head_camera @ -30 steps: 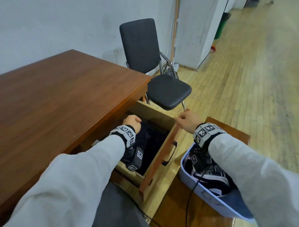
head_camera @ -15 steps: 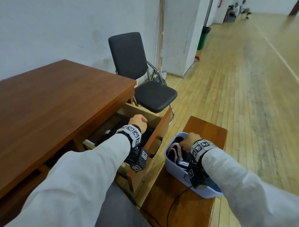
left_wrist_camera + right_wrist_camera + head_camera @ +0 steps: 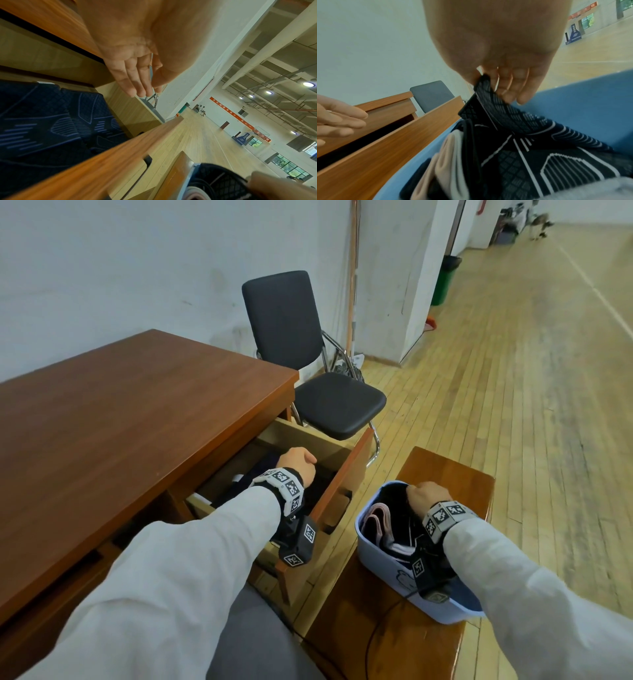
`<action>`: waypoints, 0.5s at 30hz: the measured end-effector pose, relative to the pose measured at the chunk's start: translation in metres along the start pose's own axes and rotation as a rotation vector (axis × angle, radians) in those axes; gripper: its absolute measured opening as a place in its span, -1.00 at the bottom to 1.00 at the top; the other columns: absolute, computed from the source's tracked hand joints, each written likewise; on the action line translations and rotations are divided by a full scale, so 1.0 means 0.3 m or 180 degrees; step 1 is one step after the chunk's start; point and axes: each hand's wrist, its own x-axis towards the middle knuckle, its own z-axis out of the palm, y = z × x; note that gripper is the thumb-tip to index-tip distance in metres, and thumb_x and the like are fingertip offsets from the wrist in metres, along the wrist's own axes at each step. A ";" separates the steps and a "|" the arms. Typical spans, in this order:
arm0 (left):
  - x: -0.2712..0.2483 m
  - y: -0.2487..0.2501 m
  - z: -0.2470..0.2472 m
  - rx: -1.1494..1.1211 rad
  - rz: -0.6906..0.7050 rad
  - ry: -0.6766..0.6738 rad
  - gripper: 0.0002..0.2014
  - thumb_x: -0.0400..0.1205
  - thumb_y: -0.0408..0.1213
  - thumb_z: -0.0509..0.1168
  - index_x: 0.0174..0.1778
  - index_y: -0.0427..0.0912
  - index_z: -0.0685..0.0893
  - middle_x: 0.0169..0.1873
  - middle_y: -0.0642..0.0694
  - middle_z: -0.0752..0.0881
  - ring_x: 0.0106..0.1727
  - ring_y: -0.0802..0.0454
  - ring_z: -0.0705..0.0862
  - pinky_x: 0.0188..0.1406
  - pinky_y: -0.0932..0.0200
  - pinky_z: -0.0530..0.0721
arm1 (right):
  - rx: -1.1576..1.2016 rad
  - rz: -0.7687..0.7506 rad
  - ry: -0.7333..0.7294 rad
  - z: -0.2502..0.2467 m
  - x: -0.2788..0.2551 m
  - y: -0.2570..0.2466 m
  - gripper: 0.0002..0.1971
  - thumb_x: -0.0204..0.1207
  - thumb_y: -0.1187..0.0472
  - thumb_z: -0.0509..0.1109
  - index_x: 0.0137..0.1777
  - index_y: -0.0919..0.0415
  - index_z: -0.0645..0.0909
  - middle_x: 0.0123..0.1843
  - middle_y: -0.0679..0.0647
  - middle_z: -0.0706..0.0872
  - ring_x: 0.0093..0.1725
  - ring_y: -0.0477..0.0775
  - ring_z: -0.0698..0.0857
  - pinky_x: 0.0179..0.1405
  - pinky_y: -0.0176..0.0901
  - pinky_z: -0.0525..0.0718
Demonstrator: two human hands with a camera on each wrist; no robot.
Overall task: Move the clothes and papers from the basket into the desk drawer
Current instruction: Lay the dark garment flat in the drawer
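A pale blue basket (image 3: 368, 546) stands on a wooden bench and holds dark and pink clothes. My right hand (image 3: 424, 494) reaches into it and pinches a black patterned garment (image 3: 489, 106) between thumb and fingers (image 3: 520, 93), lifting its corner. Beside that garment lies a folded pink and white cloth (image 3: 448, 155). The desk drawer (image 3: 346, 474) is pulled out, with a dark navy garment (image 3: 51, 121) lying inside. My left hand (image 3: 301, 460) hovers over the drawer, empty, its fingers (image 3: 137, 81) straight. No papers are plainly visible.
A black chair (image 3: 329, 402) stands just beyond the drawer. The brown desk top (image 3: 120, 422) fills the left. The bench (image 3: 452, 474) extends past the basket, and a black cable (image 3: 373, 635) runs across its near end. Wooden floor lies to the right.
My right hand left the drawer's front edge, went down into the basket and took hold of the black garment. The left hand stayed over the drawer. My head turned, shifting the view.
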 end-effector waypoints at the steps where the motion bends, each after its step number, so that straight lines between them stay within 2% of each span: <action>1: -0.001 0.006 0.006 -0.0030 0.0015 -0.0006 -0.74 0.68 -0.36 0.20 0.26 -0.15 0.66 0.27 -0.15 0.67 0.31 -0.12 0.62 0.25 0.07 0.60 | 0.0099 -0.0064 0.0168 -0.022 -0.004 0.002 -0.63 0.65 0.10 0.08 0.04 0.35 0.64 0.00 0.28 0.67 -0.08 0.25 0.62 -0.12 -0.11 0.55; 6: -0.030 0.067 0.054 -0.0358 0.0232 -0.0265 -0.77 0.66 -0.25 0.24 0.16 -0.16 0.72 0.12 -0.12 0.74 0.21 -0.10 0.68 0.19 0.08 0.61 | 0.0504 -0.0424 0.1100 -0.100 -0.057 -0.011 -0.64 0.58 0.06 0.07 -0.32 0.22 0.55 -0.33 0.16 0.63 -0.35 0.14 0.54 -0.39 -0.15 0.43; 9: -0.057 0.131 0.094 -0.0972 0.0267 -0.0896 -0.71 0.68 -0.13 0.20 0.15 -0.21 0.71 0.10 -0.15 0.76 0.11 -0.07 0.71 0.09 0.08 0.67 | 0.0599 -0.0772 0.1458 -0.111 -0.090 -0.059 -0.65 0.55 0.03 0.12 -0.37 0.18 0.53 -0.42 0.10 0.58 -0.41 0.11 0.52 -0.43 -0.18 0.42; 11: -0.071 0.180 0.119 -0.1447 0.0009 -0.1347 -0.51 0.68 0.09 0.14 0.26 -0.25 0.63 0.17 -0.16 0.74 0.12 -0.05 0.69 0.11 0.06 0.66 | 0.0612 -0.1139 0.1523 -0.102 -0.112 -0.100 -0.67 0.54 0.02 0.15 -0.39 0.15 0.52 -0.46 0.06 0.56 -0.43 0.08 0.50 -0.43 -0.17 0.42; 13: -0.071 0.214 0.136 -0.1880 -0.0261 -0.1607 -0.33 0.58 0.31 0.10 0.30 -0.22 0.60 0.15 -0.18 0.74 0.14 -0.12 0.71 0.13 -0.06 0.68 | 0.0626 -0.1636 0.1414 -0.084 -0.136 -0.143 -0.69 0.50 0.02 0.16 -0.42 0.11 0.49 -0.46 0.03 0.55 -0.43 0.06 0.49 -0.45 -0.17 0.40; 15: -0.068 0.233 0.139 -0.2434 -0.0481 -0.1841 -0.33 0.53 0.34 0.16 0.28 -0.17 0.59 0.10 -0.22 0.74 0.13 -0.17 0.71 0.03 -0.10 0.73 | 0.0606 -0.2062 0.1201 -0.066 -0.154 -0.185 -0.70 0.53 0.08 0.21 -0.36 0.20 0.57 -0.37 0.09 0.61 -0.35 0.09 0.55 -0.37 -0.10 0.48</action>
